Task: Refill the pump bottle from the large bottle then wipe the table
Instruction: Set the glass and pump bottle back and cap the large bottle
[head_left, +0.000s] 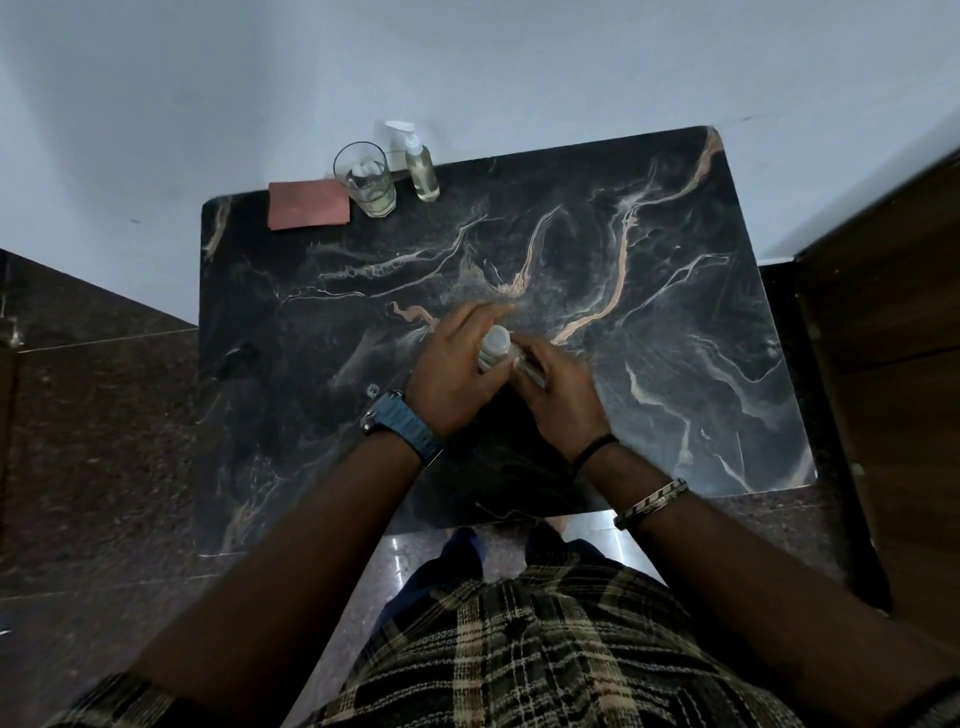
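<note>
A white-capped large bottle (494, 347) stands near the middle of the black marble table (649, 291). My left hand (457, 364) wraps round its left side, with the fingertips stretched past it. My right hand (558, 392) grips its right side, fingers curled against the body. Most of the bottle is hidden between the two hands. The small clear pump bottle (422, 167) with a white pump head stands upright at the table's far edge, apart from both hands. A reddish-brown cloth (307, 206) lies flat at the far left corner.
A drinking glass (366, 179) with a little liquid stands between the cloth and the pump bottle. A wall runs behind the table. Dark stone flooring lies to the left, and a wooden cabinet (893, 332) stands to the right.
</note>
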